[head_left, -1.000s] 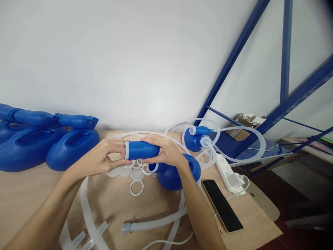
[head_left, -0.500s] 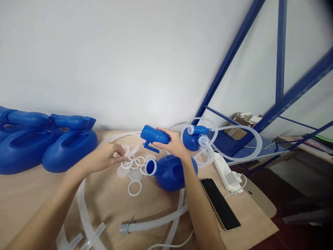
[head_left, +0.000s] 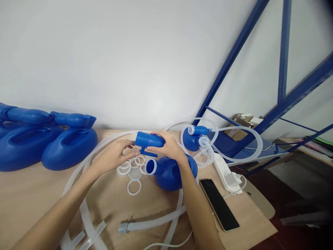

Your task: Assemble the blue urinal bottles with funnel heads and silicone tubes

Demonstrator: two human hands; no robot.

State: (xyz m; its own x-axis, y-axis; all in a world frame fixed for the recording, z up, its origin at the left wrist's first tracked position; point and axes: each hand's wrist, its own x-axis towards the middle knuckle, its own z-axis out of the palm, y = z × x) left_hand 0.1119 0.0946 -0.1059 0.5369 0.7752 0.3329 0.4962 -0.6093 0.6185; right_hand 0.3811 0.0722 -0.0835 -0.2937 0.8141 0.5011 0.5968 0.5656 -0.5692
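My right hand point(head_left: 169, 146) wraps round a blue bottle-shaped urinal neck piece point(head_left: 149, 139) with a hooked clip below it, its open end facing left. At that open end my left hand point(head_left: 118, 152) has its fingers curled round a white plastic ring, now mostly hidden by the fingers. Below the hands lie several white rings point(head_left: 134, 186) and translucent discs point(head_left: 135, 173) on the table. Just under my right wrist rests a blue urinal bottle point(head_left: 169, 173) on its side, its white-rimmed mouth pointing left.
More blue bottles point(head_left: 69, 149) stand at left. Clear tubing point(head_left: 156, 222) loops across the table point(head_left: 109, 205). At right are another blue bottle point(head_left: 191, 140) with coiled tube, a power strip point(head_left: 223, 170), a phone point(head_left: 220, 205) and a blue metal rack point(head_left: 234, 52).
My left hand has moved right, from above the rings to the open end of the blue piece. My right hand has brought that piece slightly left and down.
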